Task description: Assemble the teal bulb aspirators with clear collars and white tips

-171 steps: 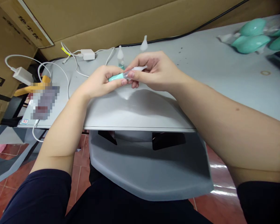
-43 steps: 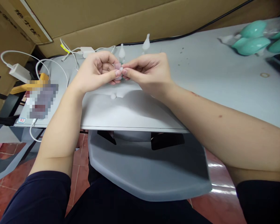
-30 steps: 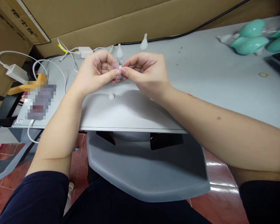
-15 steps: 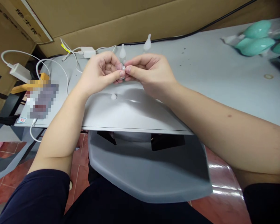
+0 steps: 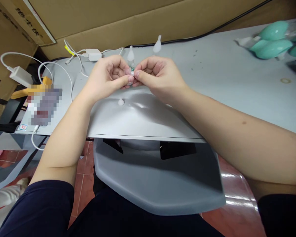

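Near the front of the grey table, my left hand (image 5: 111, 73) and my right hand (image 5: 158, 73) meet at their fingertips. Both pinch a small clear plastic piece (image 5: 132, 73), mostly covered by my fingers; its exact kind cannot be made out. Right behind the fingertips stands a translucent white pointed nozzle (image 5: 131, 53) on a clear lower part. A second white pointed nozzle (image 5: 157, 44) stands farther back, to the right. In front of my left fingers, a small white cone-shaped piece (image 5: 121, 101) lies on the table.
At left are a phone (image 5: 45, 107), white chargers (image 5: 93, 55) and looping cables. Teal rounded objects (image 5: 272, 41) lie at the back right, near a small ring (image 5: 285, 80). Cardboard (image 5: 128, 23) rises behind the table (image 5: 227, 79). A grey stool (image 5: 158, 187) stands in front.
Both hands stay pinched on the clear piece, with only slight finger movement. Another person's pale-clothed leg and foot have come into view at the lower left.
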Tool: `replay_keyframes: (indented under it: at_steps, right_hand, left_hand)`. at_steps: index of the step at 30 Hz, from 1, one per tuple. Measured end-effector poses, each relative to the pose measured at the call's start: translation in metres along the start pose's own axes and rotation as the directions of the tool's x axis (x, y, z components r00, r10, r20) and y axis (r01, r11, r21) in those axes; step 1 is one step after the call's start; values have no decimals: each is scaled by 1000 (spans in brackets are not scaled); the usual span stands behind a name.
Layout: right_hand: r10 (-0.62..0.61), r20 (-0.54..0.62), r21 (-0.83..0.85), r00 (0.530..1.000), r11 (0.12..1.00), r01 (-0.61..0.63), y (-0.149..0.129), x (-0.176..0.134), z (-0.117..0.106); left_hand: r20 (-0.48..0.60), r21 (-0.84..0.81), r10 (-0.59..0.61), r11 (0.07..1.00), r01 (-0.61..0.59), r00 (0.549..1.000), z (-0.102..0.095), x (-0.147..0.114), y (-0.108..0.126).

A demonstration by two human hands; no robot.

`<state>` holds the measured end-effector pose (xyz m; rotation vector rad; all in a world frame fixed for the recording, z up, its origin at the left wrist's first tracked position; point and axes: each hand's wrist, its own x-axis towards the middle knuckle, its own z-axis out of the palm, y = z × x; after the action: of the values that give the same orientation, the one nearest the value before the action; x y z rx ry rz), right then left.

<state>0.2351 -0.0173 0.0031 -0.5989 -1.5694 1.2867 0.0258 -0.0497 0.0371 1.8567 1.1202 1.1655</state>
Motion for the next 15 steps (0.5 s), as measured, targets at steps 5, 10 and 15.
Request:
replay_keyframes:
  at_steps: [5,10,15]
  right_hand:
    - [34,67,35,997,999,-36,3,5,-5]
    - [15,159,-52,987,999,-7,2,6,-13]
    - [-32,109,-291,993,955,63,-6,7,-7]
  left_hand:
    - [40,-6,-10,1000,11,999,-1,-3,3]
    - [80,-24,-19,999,21,997,-2,-3,3]
    - [111,2,-15,1000,15,994,-5,0,-3]
